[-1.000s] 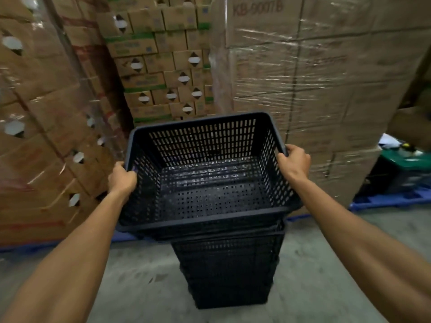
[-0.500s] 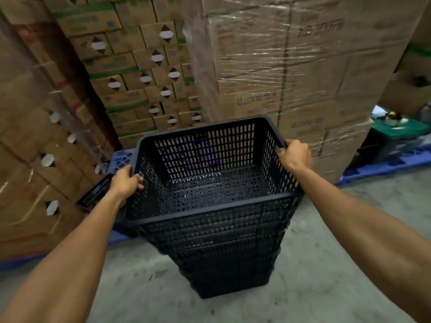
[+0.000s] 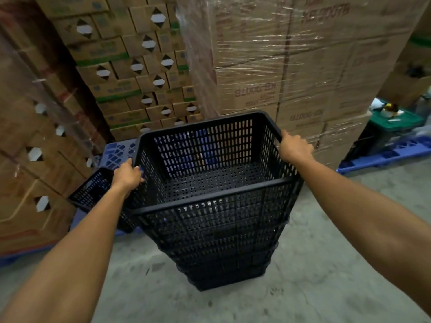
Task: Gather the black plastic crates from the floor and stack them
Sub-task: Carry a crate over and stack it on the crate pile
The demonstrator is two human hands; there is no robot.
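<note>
A black perforated plastic crate (image 3: 217,176) sits nested on top of a stack of several black crates (image 3: 224,259) standing on the concrete floor. My left hand (image 3: 127,176) grips the top crate's left rim. My right hand (image 3: 294,146) grips its right rim near the far corner. Another black crate (image 3: 89,191) lies tilted to the left, behind my left forearm, partly hidden.
Shrink-wrapped cardboard cartons (image 3: 291,66) rise right behind the stack. More cartons (image 3: 35,136) wall in the left side. A blue pallet (image 3: 384,155) and a green-lidded bin (image 3: 391,127) stand at right. Bare concrete floor (image 3: 303,287) lies in front.
The top crate has come down from above the stack and now sits nested in it. The view has shifted, revealing the tilted crate at left. Both hands keep their grip.
</note>
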